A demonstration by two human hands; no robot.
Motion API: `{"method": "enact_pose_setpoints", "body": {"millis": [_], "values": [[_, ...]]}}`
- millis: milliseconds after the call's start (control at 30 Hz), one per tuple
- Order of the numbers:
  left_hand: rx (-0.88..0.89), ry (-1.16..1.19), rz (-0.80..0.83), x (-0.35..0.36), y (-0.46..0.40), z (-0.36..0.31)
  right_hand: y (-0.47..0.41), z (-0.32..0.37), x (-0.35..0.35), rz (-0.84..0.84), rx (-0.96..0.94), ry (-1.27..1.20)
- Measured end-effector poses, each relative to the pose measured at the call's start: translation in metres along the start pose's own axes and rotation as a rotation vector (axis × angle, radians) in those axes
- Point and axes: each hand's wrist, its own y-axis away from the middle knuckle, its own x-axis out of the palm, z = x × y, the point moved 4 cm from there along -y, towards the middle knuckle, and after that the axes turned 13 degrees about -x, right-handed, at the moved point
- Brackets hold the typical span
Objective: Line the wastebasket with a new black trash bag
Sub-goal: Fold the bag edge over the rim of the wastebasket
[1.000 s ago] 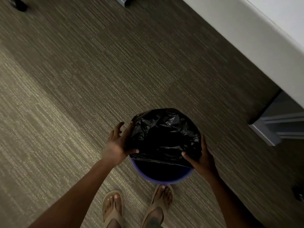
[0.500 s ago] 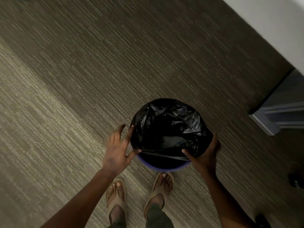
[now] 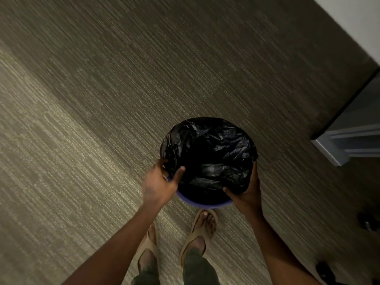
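— Two hands on it, one at each side of the wastebasket. It stands on the carpet right in front of the person's sandalled feet.

— And the black trash bag?

— Draped over the top of the wastebasket. It covers the far rim and both sides, crinkled and shiny, and sags into a dark hollow in the middle. On the side nearest the feet the bluish-purple rim is bare; the bag's edge lies a little inside it there.

— How are the hands set?

— The left hand is at the wastebasket's left side, thumb pressed onto the plastic inside the rim, fingers curled round the outside, so it pinches the bag's edge. It is somewhat blurred. The right hand grips the right side the same way, thumb on top of the bag near the bare rim, fingers hidden behind the plastic.

— Anything else near the wastebasket?

— Beyond it to the right, a grey furniture base under a white desk, well apart from the wastebasket. Some dark thing lies on the carpet farther right, too dim to make out.
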Motion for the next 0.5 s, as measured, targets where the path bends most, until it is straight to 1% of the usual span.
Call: {"method": "enact_pose_setpoints", "body": {"millis": [100,167,267,333,500], "values": [[-0.116,0.107,0.037,0.003,0.000,-0.002,0.005,-0.002,0.007,0.027,-0.015,0.074],[-0.150,0.128,0.042,0.005,-0.001,0.002,0.008,-0.003,0.010,0.033,0.005,0.087],[-0.123,0.164,0.031,0.006,0.000,0.009,0.016,-0.010,0.013,0.020,0.065,0.037],[-0.107,0.208,0.043,0.008,-0.001,0.020,0.022,-0.015,0.015,0.033,0.061,-0.005],[-0.130,0.256,0.169,0.010,-0.003,0.044,0.031,-0.029,0.023,0.076,0.218,-0.203]]}}
